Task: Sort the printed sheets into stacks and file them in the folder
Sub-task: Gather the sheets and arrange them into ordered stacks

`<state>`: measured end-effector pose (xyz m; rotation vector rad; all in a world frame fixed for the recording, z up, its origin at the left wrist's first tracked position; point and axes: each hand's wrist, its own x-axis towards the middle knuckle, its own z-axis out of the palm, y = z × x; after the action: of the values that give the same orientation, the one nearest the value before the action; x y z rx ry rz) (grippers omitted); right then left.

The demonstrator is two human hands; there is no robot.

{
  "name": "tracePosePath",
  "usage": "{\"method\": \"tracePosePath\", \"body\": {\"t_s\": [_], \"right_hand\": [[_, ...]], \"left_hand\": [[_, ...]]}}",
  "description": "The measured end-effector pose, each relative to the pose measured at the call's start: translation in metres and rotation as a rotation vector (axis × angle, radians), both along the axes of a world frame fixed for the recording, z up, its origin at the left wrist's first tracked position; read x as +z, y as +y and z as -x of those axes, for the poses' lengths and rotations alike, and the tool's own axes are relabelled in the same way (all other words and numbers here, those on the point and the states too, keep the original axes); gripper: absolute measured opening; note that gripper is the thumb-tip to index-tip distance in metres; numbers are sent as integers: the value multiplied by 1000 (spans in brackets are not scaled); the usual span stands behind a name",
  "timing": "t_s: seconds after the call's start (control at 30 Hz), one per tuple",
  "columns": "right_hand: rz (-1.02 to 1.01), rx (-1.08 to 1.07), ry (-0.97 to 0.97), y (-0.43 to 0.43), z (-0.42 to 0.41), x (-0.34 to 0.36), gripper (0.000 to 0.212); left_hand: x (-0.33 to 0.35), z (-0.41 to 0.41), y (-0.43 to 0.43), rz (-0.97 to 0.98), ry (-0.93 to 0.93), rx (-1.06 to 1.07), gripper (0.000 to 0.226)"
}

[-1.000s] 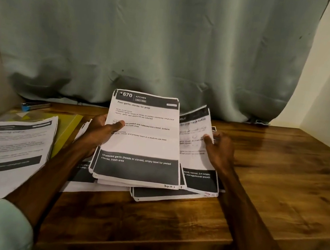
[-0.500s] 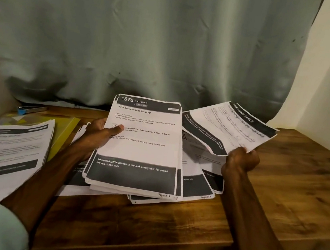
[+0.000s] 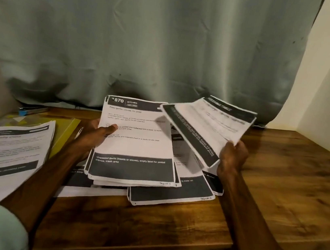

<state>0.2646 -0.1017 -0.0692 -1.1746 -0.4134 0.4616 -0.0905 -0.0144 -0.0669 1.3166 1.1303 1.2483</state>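
So, counting it up: two hands, one yellow folder (image 3: 66, 132), and four lots of paper. Lot one is the bundle (image 3: 136, 142) in the left hand (image 3: 92, 136), thumb clamped on the top page and fingers tucked underneath. It's lifted at the far end, with its near edge down on the loose sheets (image 3: 171, 195), which are lot two. Those are fanned out flat on the wooden table (image 3: 277, 193), and I can make out at least three corners. Lot three is the thin bunch (image 3: 208, 126) that the right hand (image 3: 232, 157) pinches by its near corner. It's held up off the table and tilted, above the right side of the pile, too blurred to count or read. Lot four is a separate stack (image 3: 3, 151) far left, headed "2652", partly covering the folder.

All the pages look the same: white, with a dark header band, a dark block at the bottom and a handwritten page note in the corner. The bundle's top page reads "1670 KITCHEN, Peel garlic cloves for prep".

There's also one small blue-tipped thing (image 3: 31, 110) at the back left, and a grey-green curtain (image 3: 151, 38) behind it all.
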Motion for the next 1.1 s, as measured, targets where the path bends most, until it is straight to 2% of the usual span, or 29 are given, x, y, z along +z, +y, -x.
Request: {"method": "tracePosePath", "body": {"t_s": [0.13, 0.2, 0.3, 0.33, 0.47, 0.53, 0.63, 0.73, 0.8, 0.9, 0.97, 1.1], "right_hand": [[69, 298, -428, 6, 30, -1, 22], [120, 391, -577, 7, 45, -9, 20], [177, 376, -725, 13, 58, -19, 24], [184, 354, -758, 14, 61, -20, 25], [182, 266, -774, 14, 71, -23, 25], [191, 230, -735, 12, 73, -23, 25], [174, 240, -707, 12, 69, -21, 23], [186, 277, -682, 12, 58, -19, 20], [197, 234, -627, 11, 47, -15, 22], [318, 51, -808, 11, 21, -15, 15], [434, 96, -900, 13, 9, -22, 15], [635, 222, -898, 20, 7, -33, 47]], "left_hand": [[-6, -10, 1, 22, 20, -52, 28], [-8, -14, 1, 44, -3, -51, 25], [-7, -21, -4, 52, 0, -31, 14], [-6, -23, -5, 63, -12, -29, 16], [-4, -27, -9, 127, -164, -177, 45], [-2, -29, -13, 92, -158, -233, 39], [-5, -32, -16, 5, -36, -223, 20], [-9, -26, -8, -36, 18, -166, 22], [-6, -18, -2, -52, -17, -120, 29], [-1, -2, 5, -99, -109, -67, 28], [1, 5, 8, -94, -148, -35, 23], [1, 6, 8, -83, -179, -57, 22]]}}
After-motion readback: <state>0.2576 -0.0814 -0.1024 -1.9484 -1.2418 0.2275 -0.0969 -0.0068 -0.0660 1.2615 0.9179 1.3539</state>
